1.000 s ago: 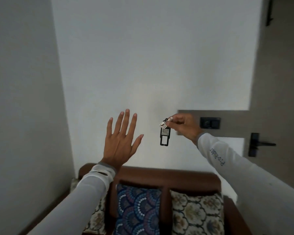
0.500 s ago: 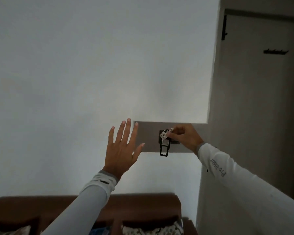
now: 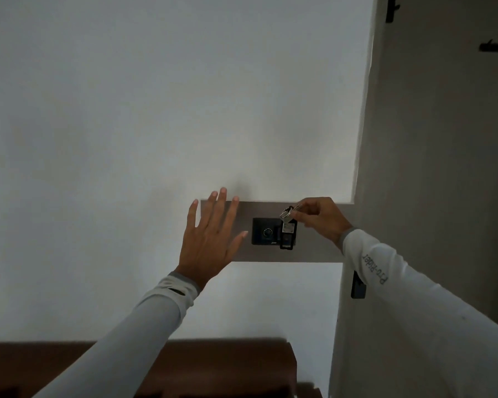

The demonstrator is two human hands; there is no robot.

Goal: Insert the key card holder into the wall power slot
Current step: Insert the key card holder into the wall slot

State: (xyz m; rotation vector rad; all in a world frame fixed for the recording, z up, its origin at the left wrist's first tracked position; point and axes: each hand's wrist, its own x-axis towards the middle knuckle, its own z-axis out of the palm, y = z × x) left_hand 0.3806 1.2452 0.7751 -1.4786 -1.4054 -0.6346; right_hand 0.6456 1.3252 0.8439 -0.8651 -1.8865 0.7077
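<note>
A black wall power slot panel [image 3: 266, 231] with a round dial sits on a grey strip [image 3: 314, 251] of the white wall. My right hand [image 3: 319, 218] pinches the metal ring at the top of a black key card holder [image 3: 287, 235]. The holder hangs upright in front of the panel's right end. Whether it touches the panel I cannot tell. My left hand [image 3: 210, 239] is raised flat with fingers spread, just left of the panel and holding nothing.
A beige door [image 3: 443, 168] stands at the right, with a dark handle plate [image 3: 358, 287] behind my right sleeve and a row of hooks [image 3: 496, 46] high up. A brown sofa back [image 3: 213, 366] runs along the bottom.
The view has swung up and to the right, dropping the cushions out of sight. My right hand carried the holder from mid-air to the wall panel. My left hand stayed spread.
</note>
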